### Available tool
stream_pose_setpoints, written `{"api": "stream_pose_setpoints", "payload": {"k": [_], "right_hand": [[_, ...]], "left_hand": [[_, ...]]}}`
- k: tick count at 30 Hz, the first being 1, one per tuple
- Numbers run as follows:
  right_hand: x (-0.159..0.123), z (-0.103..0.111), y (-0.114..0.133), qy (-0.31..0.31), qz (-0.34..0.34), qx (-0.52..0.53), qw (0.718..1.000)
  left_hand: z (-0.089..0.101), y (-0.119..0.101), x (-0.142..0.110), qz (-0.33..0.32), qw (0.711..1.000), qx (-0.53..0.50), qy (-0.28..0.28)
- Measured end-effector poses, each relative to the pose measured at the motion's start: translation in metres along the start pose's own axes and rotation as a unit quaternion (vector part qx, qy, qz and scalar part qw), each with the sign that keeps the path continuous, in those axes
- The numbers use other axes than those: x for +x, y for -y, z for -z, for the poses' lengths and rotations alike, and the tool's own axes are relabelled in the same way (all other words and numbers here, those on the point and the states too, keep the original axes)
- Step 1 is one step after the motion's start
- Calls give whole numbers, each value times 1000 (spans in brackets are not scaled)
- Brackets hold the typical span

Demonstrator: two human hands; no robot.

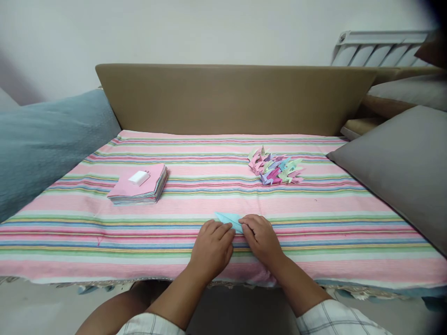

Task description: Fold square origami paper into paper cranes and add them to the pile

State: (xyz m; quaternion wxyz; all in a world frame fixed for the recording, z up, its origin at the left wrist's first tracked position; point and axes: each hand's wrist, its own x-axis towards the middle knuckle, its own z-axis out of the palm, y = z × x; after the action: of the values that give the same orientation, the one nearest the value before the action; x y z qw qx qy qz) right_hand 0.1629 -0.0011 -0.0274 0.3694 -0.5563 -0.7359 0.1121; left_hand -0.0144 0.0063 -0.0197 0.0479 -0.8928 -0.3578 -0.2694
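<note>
A folded light-blue paper piece (pixel 228 217) lies on the striped cloth (pixel 314 209) near its front edge. My left hand (pixel 212 247) and my right hand (pixel 261 238) rest on the cloth with curled fingers, and the fingertips of both press on the near end of the blue paper. Most of the paper pokes out to the upper left of my fingers.
A stack of coloured paper squares (pixel 139 186) with a small white block (pixel 138 177) on top sits at the left. A heap of several folded paper figures (pixel 274 168) lies at the right. A blue cushion (pixel 45 144) borders the left, grey cushions (pixel 405 172) the right, a tan backrest (pixel 230 97) behind.
</note>
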Motion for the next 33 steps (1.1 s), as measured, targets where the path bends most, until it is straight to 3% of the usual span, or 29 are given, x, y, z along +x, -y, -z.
{"api": "stream_pose_setpoints", "payload": {"k": [8,15,33], "right_hand": [[0,5,2,30,6,28,999],[-2,6,3,66,65,50,994],[-1,2,-4,27,102,7,994]], "left_hand": [[3,-2,1,31,999,-31,22],[7,-1,2,48,995,-70,60],[9,-4,2,55,997,-48,32]]}}
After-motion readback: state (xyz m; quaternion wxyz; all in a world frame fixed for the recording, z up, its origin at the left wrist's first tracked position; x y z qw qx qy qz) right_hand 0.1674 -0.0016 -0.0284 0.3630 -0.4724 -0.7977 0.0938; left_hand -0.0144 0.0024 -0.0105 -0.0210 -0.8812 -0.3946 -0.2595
